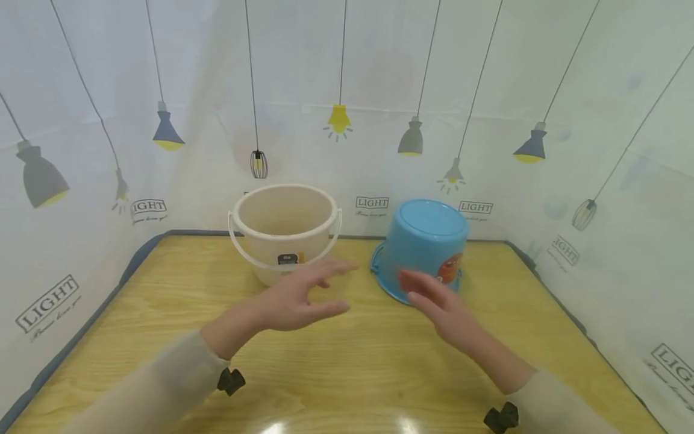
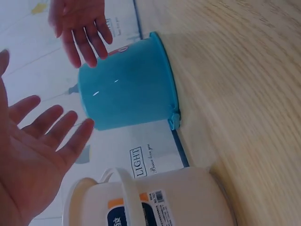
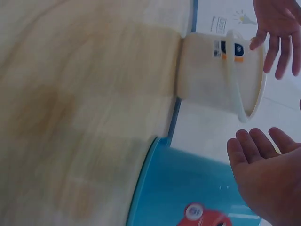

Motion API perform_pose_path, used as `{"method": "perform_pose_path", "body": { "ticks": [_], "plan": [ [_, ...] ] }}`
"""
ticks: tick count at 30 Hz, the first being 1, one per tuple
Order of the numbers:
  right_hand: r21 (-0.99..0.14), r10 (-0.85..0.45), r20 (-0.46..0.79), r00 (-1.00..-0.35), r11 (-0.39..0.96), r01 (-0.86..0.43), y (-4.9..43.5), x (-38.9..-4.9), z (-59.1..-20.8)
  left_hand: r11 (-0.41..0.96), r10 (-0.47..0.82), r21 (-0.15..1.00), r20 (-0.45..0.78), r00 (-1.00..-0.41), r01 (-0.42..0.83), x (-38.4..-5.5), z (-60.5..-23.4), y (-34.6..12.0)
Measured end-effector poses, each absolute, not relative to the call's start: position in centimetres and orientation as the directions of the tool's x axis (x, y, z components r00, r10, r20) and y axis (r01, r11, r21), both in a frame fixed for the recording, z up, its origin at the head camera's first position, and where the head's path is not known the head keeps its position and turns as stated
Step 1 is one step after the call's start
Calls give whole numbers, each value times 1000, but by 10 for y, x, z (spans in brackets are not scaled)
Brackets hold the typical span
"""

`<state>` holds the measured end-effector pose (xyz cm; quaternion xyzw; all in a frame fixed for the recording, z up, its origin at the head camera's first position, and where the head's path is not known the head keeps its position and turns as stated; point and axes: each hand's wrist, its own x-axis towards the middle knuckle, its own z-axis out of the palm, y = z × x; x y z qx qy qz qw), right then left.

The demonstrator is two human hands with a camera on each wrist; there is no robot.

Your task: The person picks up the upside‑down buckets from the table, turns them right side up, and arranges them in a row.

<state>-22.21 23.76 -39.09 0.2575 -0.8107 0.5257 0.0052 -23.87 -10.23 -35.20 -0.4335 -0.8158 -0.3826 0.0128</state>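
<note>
A cream bucket (image 1: 265, 247) stands upright at the back left of the table, its white handle hanging across the front below a dark label. To its right a blue bucket (image 1: 428, 241) rests upside down on its rim, with a red sticker on its side. My left hand (image 1: 298, 298) is raised in front of the cream bucket, fingers extended to the right, holding nothing. In front of the blue bucket is my right hand (image 1: 441, 307), also bare, its fingers stretched forward and left. Both palms show in the left wrist view, near the blue bucket (image 2: 129, 87) and cream bucket (image 2: 183, 193).
The wood-grain table (image 1: 336, 367) has a dark blue edge along its back and sides. A pale curtain (image 1: 379, 66) printed with hanging lamps surrounds it behind and at both sides. Small black devices (image 1: 231, 381) sit at my wrists.
</note>
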Motion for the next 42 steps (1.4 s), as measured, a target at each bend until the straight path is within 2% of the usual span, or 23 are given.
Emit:
{"method": "perform_pose_path", "body": {
  "ticks": [5,11,15,23,33,42],
  "plan": [
    [-797,-429,212,-878,444,-409,270,-221,-402,450,759,554,177,-627,701,-246,-365,-88],
    [-689,-403,124,-907,622,-371,313,-227,-414,479,778,548,96,-620,686,-257,-383,-73],
    [-652,-351,65,-934,694,-306,338,-237,-420,528,766,525,45,-642,667,-268,-396,-66],
    [-558,-320,8,-947,785,-270,369,-266,-424,576,750,501,-10,-661,646,-303,-415,-49],
    [-474,-277,-81,-958,856,-207,382,-309,-430,707,642,485,-134,-755,515,-338,-424,-30],
    [-434,-217,-144,-965,891,-135,383,-326,-437,762,570,471,-160,-806,445,-357,-429,-20]
  ]
}}
